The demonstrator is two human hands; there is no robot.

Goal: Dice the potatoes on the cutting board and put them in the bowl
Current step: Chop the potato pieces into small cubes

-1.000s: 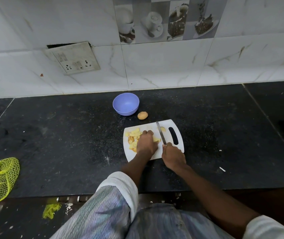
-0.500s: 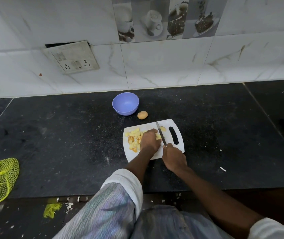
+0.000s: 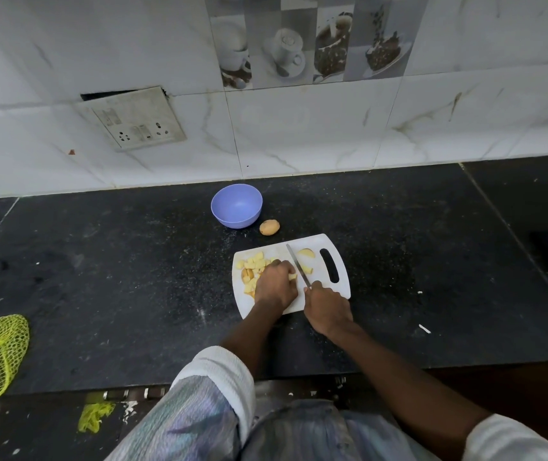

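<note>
A dark speckled desk [image 3: 99, 277] runs along a wall of white marbled tiles [image 3: 299, 134], with a band of picture tiles [image 3: 312, 48] showing cups and cakes above. A switch plate [image 3: 132, 119] hangs tilted from the wall. The light is dim and cool.
</note>
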